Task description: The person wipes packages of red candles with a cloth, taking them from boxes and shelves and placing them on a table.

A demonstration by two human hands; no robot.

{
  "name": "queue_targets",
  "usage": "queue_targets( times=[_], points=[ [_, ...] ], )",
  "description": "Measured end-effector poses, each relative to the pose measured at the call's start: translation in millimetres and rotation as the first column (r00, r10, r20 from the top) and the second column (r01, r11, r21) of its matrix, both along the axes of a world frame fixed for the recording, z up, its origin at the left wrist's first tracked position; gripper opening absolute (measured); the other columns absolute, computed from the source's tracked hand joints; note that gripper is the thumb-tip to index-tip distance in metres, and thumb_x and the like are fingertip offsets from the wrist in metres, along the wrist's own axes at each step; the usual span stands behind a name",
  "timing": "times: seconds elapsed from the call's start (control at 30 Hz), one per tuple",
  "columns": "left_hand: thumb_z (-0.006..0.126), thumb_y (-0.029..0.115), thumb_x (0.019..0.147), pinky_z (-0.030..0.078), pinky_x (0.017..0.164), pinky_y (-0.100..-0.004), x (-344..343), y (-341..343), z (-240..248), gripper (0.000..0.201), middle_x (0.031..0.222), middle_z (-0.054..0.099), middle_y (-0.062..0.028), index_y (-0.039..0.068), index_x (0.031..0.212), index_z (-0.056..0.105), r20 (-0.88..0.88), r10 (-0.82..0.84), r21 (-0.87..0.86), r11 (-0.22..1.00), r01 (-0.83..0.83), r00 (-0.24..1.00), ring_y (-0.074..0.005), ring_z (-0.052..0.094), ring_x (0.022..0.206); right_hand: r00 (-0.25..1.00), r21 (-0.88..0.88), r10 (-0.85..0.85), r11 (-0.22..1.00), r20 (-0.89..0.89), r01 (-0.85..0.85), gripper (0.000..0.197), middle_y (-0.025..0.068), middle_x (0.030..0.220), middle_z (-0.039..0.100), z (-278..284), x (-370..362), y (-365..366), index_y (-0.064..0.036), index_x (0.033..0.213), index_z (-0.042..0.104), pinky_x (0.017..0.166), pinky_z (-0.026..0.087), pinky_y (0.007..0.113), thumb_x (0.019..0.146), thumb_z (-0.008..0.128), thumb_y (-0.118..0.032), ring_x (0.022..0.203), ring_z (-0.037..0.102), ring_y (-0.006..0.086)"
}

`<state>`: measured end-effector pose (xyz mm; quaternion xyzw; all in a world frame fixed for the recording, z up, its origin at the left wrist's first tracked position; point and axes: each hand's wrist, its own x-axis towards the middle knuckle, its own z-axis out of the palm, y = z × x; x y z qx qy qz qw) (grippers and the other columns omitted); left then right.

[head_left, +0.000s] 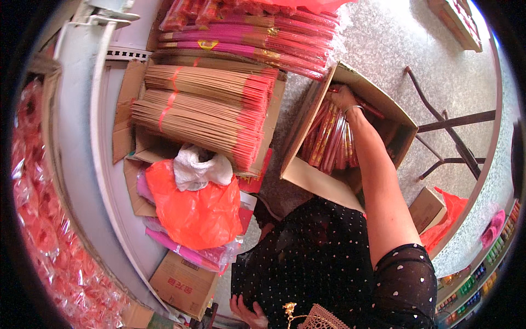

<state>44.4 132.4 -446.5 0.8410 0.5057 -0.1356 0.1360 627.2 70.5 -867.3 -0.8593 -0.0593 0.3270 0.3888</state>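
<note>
Open carton point(323, 184) right of centre, open top likely for access. Tan stick bundles point(192, 112) left, banded in red, presumably to stay together. Red-wrapped packs point(331, 141) fan out inside carton. Right hand point(342, 98) at their far end, fingers curled; can't tell if gripping. Left hand point(249, 313) near edge, fingers loosely spread, nothing visibly held.

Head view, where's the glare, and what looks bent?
Head view: white glints on the red wrappers at far left, pale shine on the floor at upper right; also in the head view, the white post looks curved.
</note>
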Motion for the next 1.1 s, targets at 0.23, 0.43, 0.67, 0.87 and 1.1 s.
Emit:
queue_targets(
  times=[0.23,0.43,0.67,0.87,1.1],
  points=[
    [0.052,0.031,0.086,0.025,0.099,-0.0530,-9.0,-8.3,0.1,0.048,0.127,0.038,-0.0232,-0.002,0.120,0.044,0.032,0.041,-0.063,0.997,-0.039,0.999,-0.0417,0.034,0.118,0.981,-0.295,0.057,0.956,0.186,0.000,0.032,0.0199,0.085,0.065,104.4,-27.3,14.6,-0.0042,0.091,0.066,0.075,0.049,0.040,0.070,0.062,-0.029,0.083,0.063,0.0344],
    [0.055,0.033,0.084,0.026,0.098,-0.0521,-14.1,-7.3,3.2,0.048,0.122,0.043,-0.0216,-0.001,0.116,0.048,0.159,0.056,-0.030,0.998,-0.052,0.986,-0.0407,0.036,0.117,0.852,-0.295,0.127,0.955,0.508,0.034,0.020,0.0129,0.079,0.061,152.4,-57.4,-2.7,-0.0094,0.079,0.065,0.069,0.049,0.042,0.072,0.060,-0.028,0.076,0.061,0.0328],
    [0.063,0.024,0.074,0.026,0.099,-0.0512,-35.3,-18.7,0.2,0.046,0.123,0.045,-0.0153,0.003,0.113,0.051,0.166,0.101,0.024,0.994,-0.106,0.981,-0.0370,0.037,0.117,0.766,-0.241,0.153,0.971,0.624,0.002,0.018,0.0080,0.079,0.059,232.4,-83.3,9.6,-0.0115,0.078,0.065,0.066,0.049,0.041,0.073,0.063,-0.029,0.075,0.061,0.0292],
    [0.065,0.025,0.073,0.027,0.099,-0.0495,-49.2,-28.8,2.2,0.043,0.122,0.047,-0.0119,0.006,0.110,0.054,0.237,0.126,0.078,0.986,-0.148,0.963,-0.0335,0.038,0.119,0.660,-0.098,0.122,0.992,0.742,-0.073,0.021,0.0095,0.082,0.060,330.3,-84.7,7.4,-0.0112,0.083,0.066,0.068,0.048,0.041,0.074,0.065,-0.031,0.076,0.061,0.0303],
    [0.065,0.028,0.073,0.030,0.096,-0.0485,-58.2,-39.9,-2.4,0.042,0.121,0.049,-0.0106,0.008,0.108,0.056,0.277,0.108,0.167,0.973,-0.159,0.955,-0.0314,0.041,0.116,0.570,0.062,0.000,0.994,0.822,-0.089,0.023,0.0142,0.087,0.064,469.1,-77.0,0.2,-0.0096,0.083,0.066,0.072,0.048,0.042,0.075,0.062,-0.031,0.081,0.062,0.0329]
  ],
)
